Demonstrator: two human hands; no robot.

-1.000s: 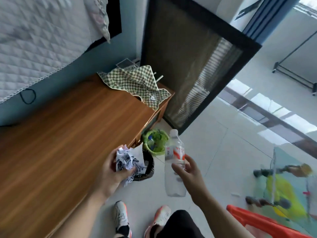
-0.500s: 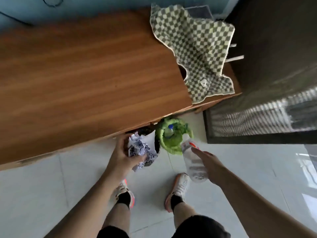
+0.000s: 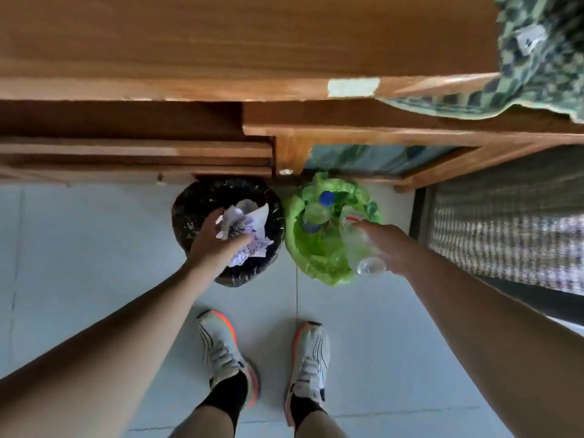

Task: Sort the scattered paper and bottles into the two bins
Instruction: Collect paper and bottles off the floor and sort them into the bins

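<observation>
Two bins stand side by side on the floor under the desk edge. The bin with the black liner (image 3: 189, 213) is on the left, and my left hand (image 3: 211, 245) holds crumpled printed paper (image 3: 246, 229) right over its opening. The bin with the green liner (image 3: 316, 257) is on the right and holds other bottles, one with a blue cap (image 3: 327, 198). My right hand (image 3: 385, 248) grips a clear plastic bottle (image 3: 360, 245) tilted neck-down over the green bin.
The wooden desk (image 3: 221, 42) fills the top of the view, with a green checkered cloth (image 3: 537, 58) hanging at its right end. A dark framed screen (image 3: 505, 222) leans at the right. My two feet in white shoes (image 3: 221, 352) stand on grey tile just before the bins.
My view has tipped straight down over the bins. Both hands have moved forward: the paper is now over the black bin and the bottle, tilted further, over the green bin.
</observation>
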